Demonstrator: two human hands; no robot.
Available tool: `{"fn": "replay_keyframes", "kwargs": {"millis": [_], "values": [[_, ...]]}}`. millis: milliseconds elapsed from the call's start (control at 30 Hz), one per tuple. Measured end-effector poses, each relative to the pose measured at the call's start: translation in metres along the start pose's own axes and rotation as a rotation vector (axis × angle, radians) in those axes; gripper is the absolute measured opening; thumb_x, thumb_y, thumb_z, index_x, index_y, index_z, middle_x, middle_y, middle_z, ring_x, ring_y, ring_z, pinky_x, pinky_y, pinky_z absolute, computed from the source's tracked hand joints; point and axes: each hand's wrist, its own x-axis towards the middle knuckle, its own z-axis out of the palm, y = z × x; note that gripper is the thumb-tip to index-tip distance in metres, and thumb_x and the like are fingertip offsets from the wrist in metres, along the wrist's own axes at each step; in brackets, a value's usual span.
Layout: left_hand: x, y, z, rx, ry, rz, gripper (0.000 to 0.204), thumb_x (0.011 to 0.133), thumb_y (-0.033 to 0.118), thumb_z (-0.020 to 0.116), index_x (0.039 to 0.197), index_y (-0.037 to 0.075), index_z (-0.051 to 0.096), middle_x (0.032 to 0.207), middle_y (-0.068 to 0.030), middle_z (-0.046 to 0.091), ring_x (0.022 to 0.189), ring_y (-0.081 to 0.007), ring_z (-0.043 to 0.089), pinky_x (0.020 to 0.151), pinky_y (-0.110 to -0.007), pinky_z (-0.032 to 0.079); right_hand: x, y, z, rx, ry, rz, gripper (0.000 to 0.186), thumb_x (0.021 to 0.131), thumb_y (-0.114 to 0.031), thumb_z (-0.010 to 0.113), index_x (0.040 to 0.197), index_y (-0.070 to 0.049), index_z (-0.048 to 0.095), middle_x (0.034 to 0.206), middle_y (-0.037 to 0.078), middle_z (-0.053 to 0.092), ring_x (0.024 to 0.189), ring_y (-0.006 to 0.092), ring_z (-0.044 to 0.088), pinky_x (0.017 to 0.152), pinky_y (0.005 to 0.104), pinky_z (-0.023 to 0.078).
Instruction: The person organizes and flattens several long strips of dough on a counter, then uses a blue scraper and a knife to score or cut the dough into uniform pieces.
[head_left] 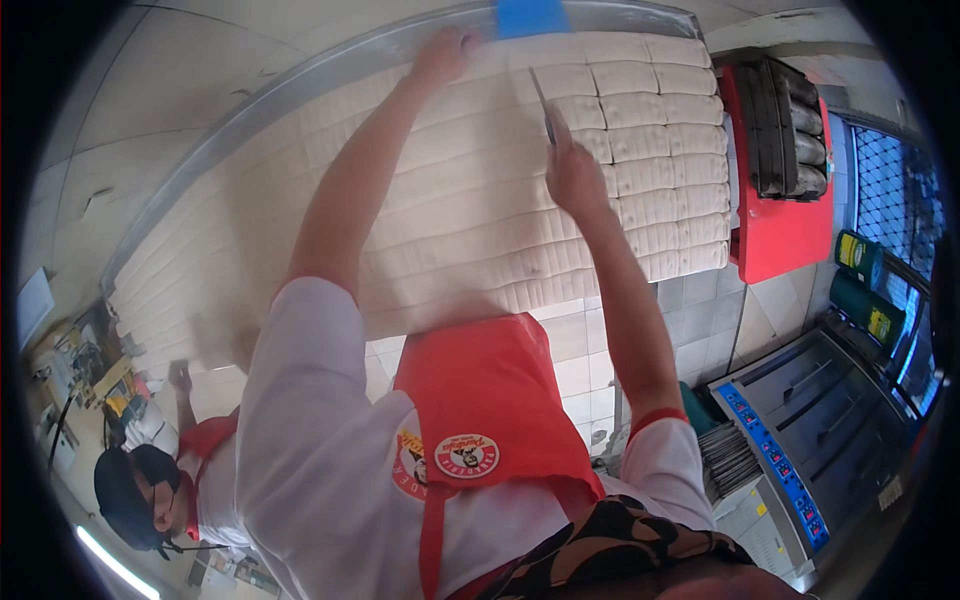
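Note:
Long pale dough rolls (480,180) lie side by side in rows, covering the table. Toward the right end they are cut across into shorter blocks. My right hand (577,180) is closed round the handle of a knife (544,103). Its thin blade points away from me over the far rows, left of the cut blocks. My left hand (443,55) is at the far edge of the dough, by the grey metal rim, with curled fingers slightly blurred. Whatever it may be holding is hidden.
A blue flat item (532,17) lies at the far rim (380,50). Dark baking tins (785,130) rest on a red stand (788,240) to the right. A metal machine with a blue control panel (775,465) stands lower right. Another person (140,490) is at lower left, beside the table.

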Motion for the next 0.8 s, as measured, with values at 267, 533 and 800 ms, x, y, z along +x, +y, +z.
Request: {"fn": "replay_keyframes", "kwargs": {"millis": [267, 533, 800], "values": [[0.001, 0.058, 0.004, 0.055, 0.073, 0.104, 0.027, 0.096, 0.016, 0.064, 0.121, 0.022, 0.070, 0.108, -0.0105, 0.066, 0.107, -0.0344, 0.065, 0.096, -0.048, 0.051, 0.131, -0.023, 0.020, -0.177, -0.064, 0.044, 0.078, 0.092, -0.005, 0.054, 0.165, -0.012, 0.026, 0.105, 0.031, 0.071, 0.101, 0.0477, 0.071, 0.092, 0.0562, 0.056], [-0.012, 0.066, -0.001, 0.323, -0.100, 0.036, 0.039, 0.095, 0.017, 0.063, 0.131, 0.032, 0.065, 0.120, -0.0072, 0.059, 0.120, -0.0282, 0.058, 0.099, -0.051, 0.045, 0.055, -0.020, 0.018, -0.200, -0.193, 0.107, 0.083, 0.092, -0.003, 0.053, 0.166, -0.016, 0.019, 0.101, 0.030, 0.072, 0.095, 0.0485, 0.071, 0.087, 0.0572, 0.055], [-0.064, 0.100, 0.018, 0.239, -0.074, 0.212, 0.040, 0.094, 0.017, 0.063, 0.131, 0.031, 0.068, 0.118, -0.0048, 0.060, 0.120, -0.0273, 0.058, 0.100, -0.049, 0.044, 0.023, 0.004, 0.032, -0.206, -0.144, 0.066, 0.083, 0.091, -0.003, 0.052, 0.166, -0.011, 0.018, 0.103, 0.031, 0.071, 0.094, 0.0460, 0.072, 0.083, 0.0552, 0.059]]}}
